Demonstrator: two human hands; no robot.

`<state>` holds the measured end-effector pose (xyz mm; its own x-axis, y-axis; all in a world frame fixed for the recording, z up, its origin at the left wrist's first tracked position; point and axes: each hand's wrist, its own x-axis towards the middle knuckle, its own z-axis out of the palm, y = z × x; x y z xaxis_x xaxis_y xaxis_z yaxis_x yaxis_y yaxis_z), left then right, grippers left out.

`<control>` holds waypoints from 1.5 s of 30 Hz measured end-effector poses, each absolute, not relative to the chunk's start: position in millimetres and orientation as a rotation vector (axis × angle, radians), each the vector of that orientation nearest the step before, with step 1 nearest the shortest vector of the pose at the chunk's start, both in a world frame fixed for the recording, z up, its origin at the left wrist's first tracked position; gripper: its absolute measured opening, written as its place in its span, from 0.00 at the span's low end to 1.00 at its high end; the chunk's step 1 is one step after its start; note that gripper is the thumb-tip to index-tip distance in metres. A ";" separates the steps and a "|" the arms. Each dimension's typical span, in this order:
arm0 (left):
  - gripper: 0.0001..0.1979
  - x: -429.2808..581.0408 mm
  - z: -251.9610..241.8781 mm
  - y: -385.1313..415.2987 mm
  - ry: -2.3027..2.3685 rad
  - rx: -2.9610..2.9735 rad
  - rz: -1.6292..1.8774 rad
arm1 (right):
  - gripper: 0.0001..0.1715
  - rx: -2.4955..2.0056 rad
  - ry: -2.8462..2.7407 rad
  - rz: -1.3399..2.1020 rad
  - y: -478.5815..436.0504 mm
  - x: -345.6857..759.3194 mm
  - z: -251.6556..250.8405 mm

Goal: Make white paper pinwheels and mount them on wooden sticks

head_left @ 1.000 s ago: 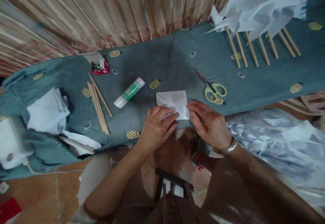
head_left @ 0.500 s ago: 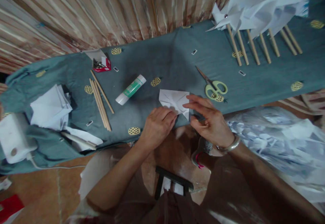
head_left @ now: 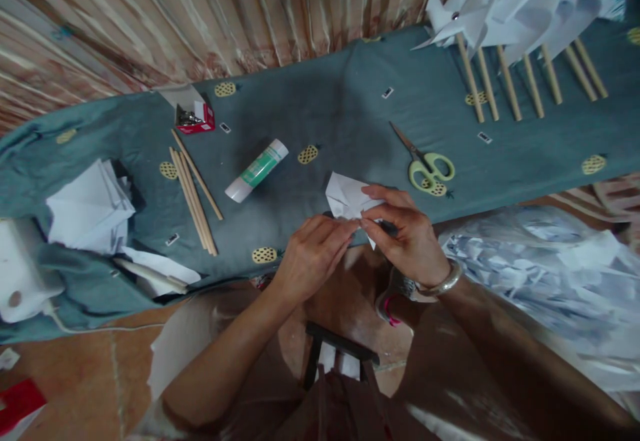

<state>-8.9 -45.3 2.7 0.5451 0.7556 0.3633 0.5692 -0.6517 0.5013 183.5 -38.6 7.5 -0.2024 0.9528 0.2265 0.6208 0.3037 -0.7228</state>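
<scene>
A small white paper piece (head_left: 346, 193) with folded corners lies at the table's near edge, under both hands. My left hand (head_left: 314, 249) pinches its near side, fingers pressed together. From the right, my right hand (head_left: 407, 233) grips the same paper between thumb and fingers, its tips meeting those of the left. Part of the paper is hidden behind the fingers. Scissors with green handles (head_left: 431, 171) lie just beyond my right hand. To the left rests a glue stick (head_left: 257, 170) with a green label.
White paper pinwheels (head_left: 520, 11) on sticks lie at the back right. Several loose wooden sticks (head_left: 193, 201), a red box of metal pieces (head_left: 196, 121) and a paper stack (head_left: 90, 211) are on the left. A bag of paper scraps (head_left: 545, 274) sits below the right edge.
My right hand has closed in from the right and now pinches the paper beside the left fingertips. The paper has turned and shifted slightly right.
</scene>
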 end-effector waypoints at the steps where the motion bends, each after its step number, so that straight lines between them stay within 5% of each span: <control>1: 0.11 -9.1 2.1 -45.2 1.069 2.474 0.805 | 0.06 -1.408 -1.901 0.637 -38.6 182.8 7.1; 45: 0.08 -5.2 2.2 -41.9 1.045 2.455 0.907 | 0.04 -1.474 -1.884 0.486 -41.9 174.4 6.2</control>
